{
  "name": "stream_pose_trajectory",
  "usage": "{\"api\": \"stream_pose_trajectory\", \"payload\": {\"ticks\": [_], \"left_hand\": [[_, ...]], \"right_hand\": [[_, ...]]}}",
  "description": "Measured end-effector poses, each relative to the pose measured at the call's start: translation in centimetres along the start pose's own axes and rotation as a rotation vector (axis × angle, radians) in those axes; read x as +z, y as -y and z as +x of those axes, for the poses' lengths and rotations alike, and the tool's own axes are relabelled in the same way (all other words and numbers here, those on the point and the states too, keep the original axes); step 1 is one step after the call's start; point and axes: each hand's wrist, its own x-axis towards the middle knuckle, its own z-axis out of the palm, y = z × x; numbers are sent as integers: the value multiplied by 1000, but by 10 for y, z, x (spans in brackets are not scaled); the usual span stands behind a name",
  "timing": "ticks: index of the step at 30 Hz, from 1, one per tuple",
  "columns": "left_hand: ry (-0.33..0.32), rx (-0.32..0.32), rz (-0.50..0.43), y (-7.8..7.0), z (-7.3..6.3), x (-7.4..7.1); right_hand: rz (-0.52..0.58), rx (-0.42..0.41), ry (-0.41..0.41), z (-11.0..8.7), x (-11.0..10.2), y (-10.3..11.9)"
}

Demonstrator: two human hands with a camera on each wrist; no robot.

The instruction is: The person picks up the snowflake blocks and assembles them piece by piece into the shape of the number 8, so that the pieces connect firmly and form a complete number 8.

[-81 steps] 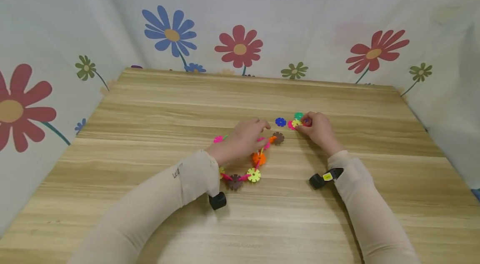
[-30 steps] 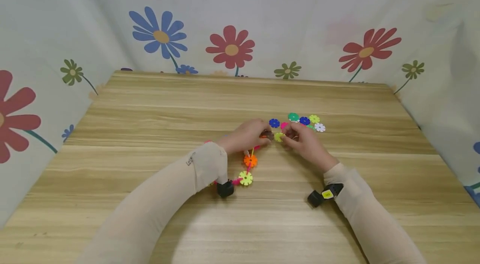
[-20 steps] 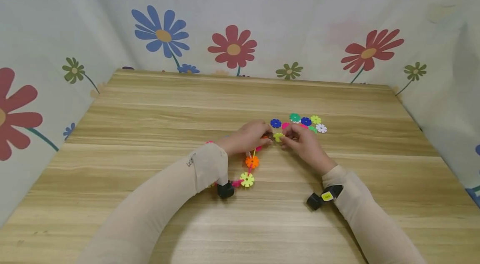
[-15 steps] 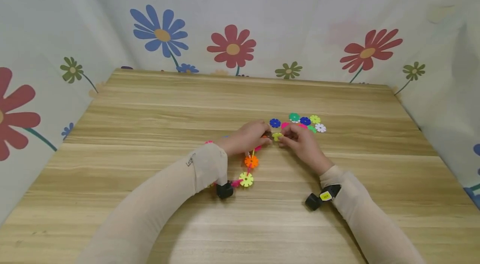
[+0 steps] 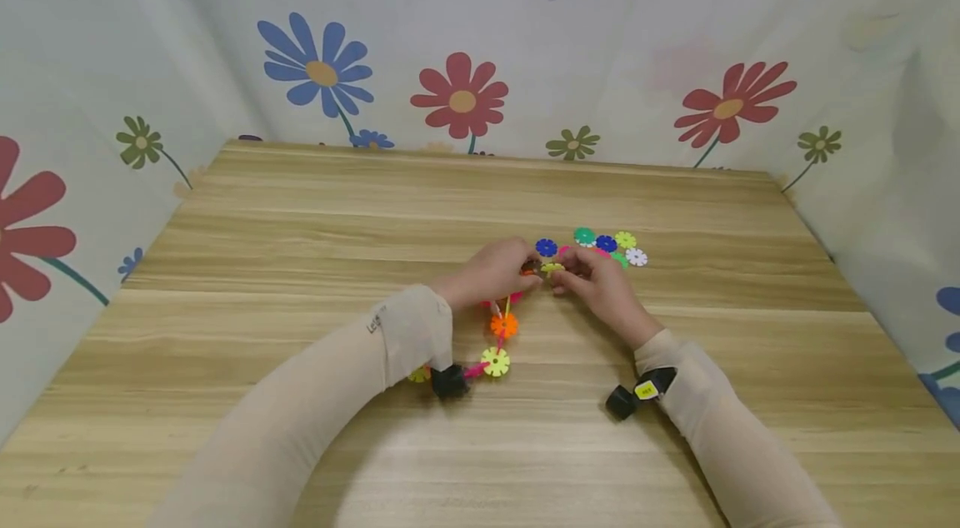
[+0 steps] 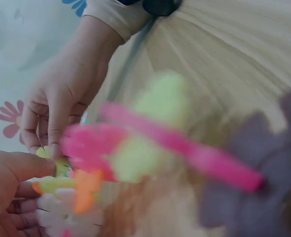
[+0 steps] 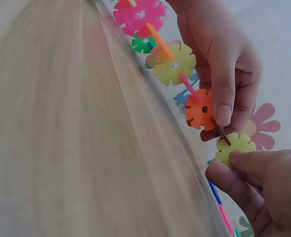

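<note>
A chain of slotted plastic snowflake discs curves over the table, with its orange disc (image 5: 504, 325) and pale yellow disc (image 5: 495, 361) showing in the head view. My left hand (image 5: 491, 271) pinches the chain's far end at a brown disc (image 7: 221, 131), seen edge-on beside an orange disc (image 7: 200, 110) in the right wrist view. Between thumb and fingers, my right hand (image 5: 603, 288) holds a yellow disc (image 7: 238, 142). The yellow disc's rim meets the brown one; how deep the slots engage I cannot tell. My left hand and wrist camera hide part of the chain.
Loose discs lie just beyond my hands: blue (image 5: 546, 247), teal (image 5: 584, 236), another blue (image 5: 606, 243), yellow (image 5: 626, 239) and white (image 5: 636, 257). Pink and green ones are partly covered by my right hand. A flowered cloth (image 5: 525, 28) hangs behind the wooden table (image 5: 375, 203).
My right hand has taken a yellow disc from the loose group and brought it left to the brown disc. My left hand now grips the chain's end. Recently the yellow disc has tilted flatter.
</note>
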Motion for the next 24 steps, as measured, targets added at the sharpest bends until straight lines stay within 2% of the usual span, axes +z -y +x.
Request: {"api": "stream_pose_trajectory", "payload": {"ticks": [5, 11, 17, 24], "left_hand": [[16, -9, -76, 1, -4, -9], [49, -26, -153, 3, -8, -16], [49, -66, -169, 5, -11, -19], [53, -85, -173, 9, -17, -21]], "right_hand": [[5, 19, -39, 5, 0, 2], [-38, 5, -47, 9, 0, 3], [-54, 22, -26, 15, -1, 6], [-40, 42, 53, 18, -2, 11]]}}
